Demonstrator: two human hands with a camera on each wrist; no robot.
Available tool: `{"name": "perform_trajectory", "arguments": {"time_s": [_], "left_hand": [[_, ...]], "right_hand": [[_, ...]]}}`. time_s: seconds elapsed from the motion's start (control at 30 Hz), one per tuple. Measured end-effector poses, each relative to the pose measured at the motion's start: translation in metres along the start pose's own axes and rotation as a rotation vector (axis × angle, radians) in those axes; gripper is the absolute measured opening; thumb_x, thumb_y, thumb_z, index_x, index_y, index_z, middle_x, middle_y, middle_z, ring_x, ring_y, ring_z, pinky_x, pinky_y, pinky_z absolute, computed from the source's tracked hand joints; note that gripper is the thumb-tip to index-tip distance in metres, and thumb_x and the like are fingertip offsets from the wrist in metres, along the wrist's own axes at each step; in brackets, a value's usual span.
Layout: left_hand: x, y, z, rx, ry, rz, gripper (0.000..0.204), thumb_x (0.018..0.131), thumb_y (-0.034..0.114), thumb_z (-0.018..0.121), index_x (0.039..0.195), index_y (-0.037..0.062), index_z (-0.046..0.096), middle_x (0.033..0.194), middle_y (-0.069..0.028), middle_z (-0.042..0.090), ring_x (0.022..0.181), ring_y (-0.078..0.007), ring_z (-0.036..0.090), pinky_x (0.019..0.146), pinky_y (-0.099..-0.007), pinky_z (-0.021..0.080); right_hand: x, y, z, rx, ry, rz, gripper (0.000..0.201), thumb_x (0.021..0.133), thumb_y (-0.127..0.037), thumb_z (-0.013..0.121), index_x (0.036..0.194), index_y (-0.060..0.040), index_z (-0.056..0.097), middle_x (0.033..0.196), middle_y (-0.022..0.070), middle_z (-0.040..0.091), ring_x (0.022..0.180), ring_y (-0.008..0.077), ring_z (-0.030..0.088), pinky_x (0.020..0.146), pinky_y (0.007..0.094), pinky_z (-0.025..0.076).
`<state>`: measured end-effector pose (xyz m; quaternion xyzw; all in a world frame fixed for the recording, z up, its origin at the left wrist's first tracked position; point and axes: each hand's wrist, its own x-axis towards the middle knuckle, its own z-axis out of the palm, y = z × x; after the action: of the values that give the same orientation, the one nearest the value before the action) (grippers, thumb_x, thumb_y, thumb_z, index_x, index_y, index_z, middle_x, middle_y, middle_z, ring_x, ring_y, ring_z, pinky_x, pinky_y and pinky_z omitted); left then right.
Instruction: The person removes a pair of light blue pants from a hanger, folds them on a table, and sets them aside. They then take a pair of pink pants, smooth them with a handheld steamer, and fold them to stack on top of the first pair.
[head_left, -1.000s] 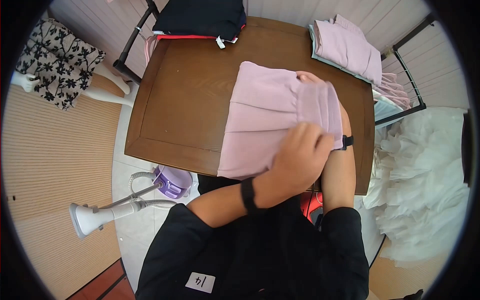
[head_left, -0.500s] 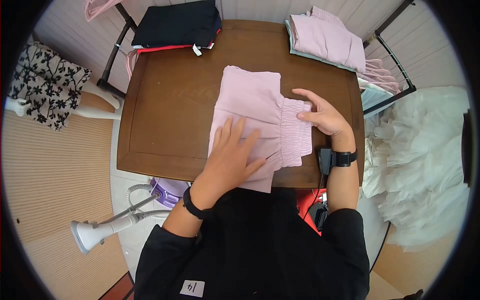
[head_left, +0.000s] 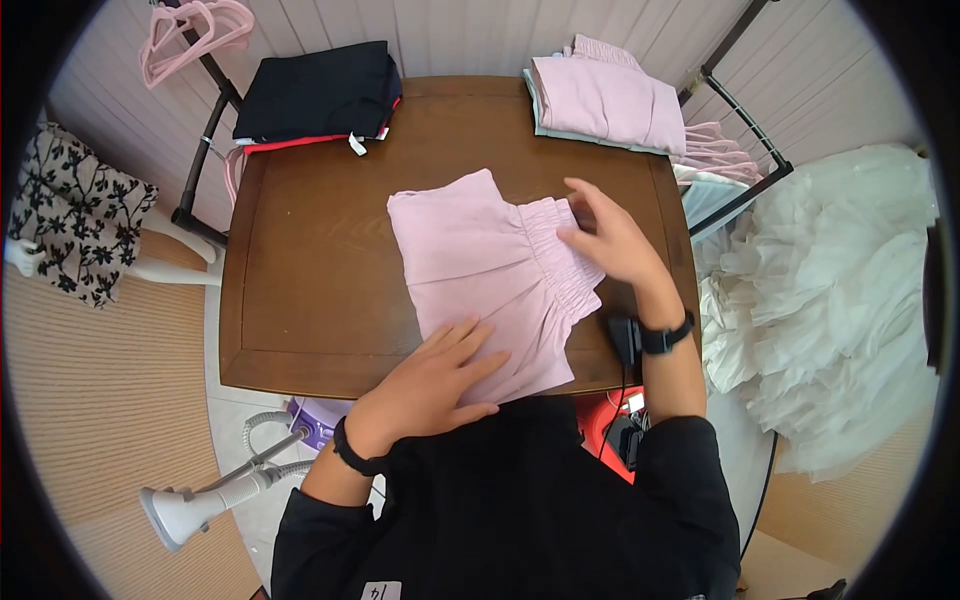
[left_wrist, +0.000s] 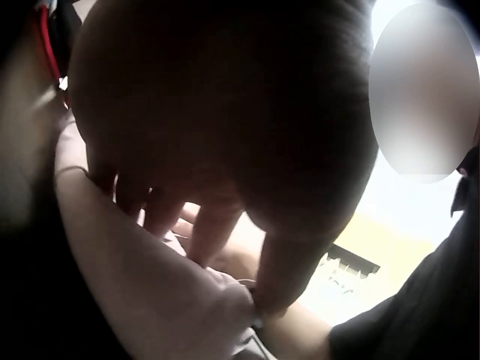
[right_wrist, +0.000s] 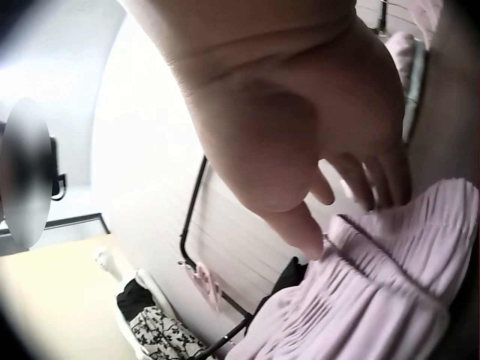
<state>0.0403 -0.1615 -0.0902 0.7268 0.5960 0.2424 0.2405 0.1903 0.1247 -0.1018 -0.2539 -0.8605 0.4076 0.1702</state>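
A folded pink garment with a gathered elastic waistband (head_left: 475,280) lies slanted on the brown wooden table (head_left: 300,300), its waistband toward the right. My left hand (head_left: 425,385) rests on its near left part, fingers straight and spread. At the waistband, my right hand (head_left: 615,240) is bent loosely, thumb and fingertips at the elastic edge. The right wrist view shows the thumb right at the gathered band (right_wrist: 390,277), with the other fingers apart from it. In the dark left wrist view, fingers (left_wrist: 214,232) reach down onto the pink cloth.
A stack of dark folded clothes (head_left: 315,95) sits at the table's back left. Another folded pink garment (head_left: 610,105) lies on pale cloth at the back right. Racks with pink hangers (head_left: 200,35) flank the table. A garment steamer (head_left: 180,515) stands left, white tulle (head_left: 830,310) right.
The pink garment has gone from being lifted at the waistband to lying flat, then turned and shifted left. My right hand came out from under it; my left hand moved to its near left part.
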Motion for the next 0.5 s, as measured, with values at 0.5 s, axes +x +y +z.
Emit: {"name": "perform_trajectory", "arguments": {"time_s": [0.5], "left_hand": [[0.010, -0.007, 0.011, 0.206, 0.218, -0.072, 0.037, 0.084, 0.010, 0.065, 0.120, 0.0111, 0.065, 0.135, -0.0131, 0.056, 0.126, -0.0358, 0.049, 0.103, -0.0476, 0.040]], "right_hand": [[-0.138, -0.049, 0.042, -0.307, -0.002, -0.115, 0.033, 0.081, -0.022, 0.075, 0.110, -0.0059, 0.068, 0.129, 0.0136, 0.056, 0.135, 0.0417, 0.038, 0.107, 0.0506, 0.036]]}}
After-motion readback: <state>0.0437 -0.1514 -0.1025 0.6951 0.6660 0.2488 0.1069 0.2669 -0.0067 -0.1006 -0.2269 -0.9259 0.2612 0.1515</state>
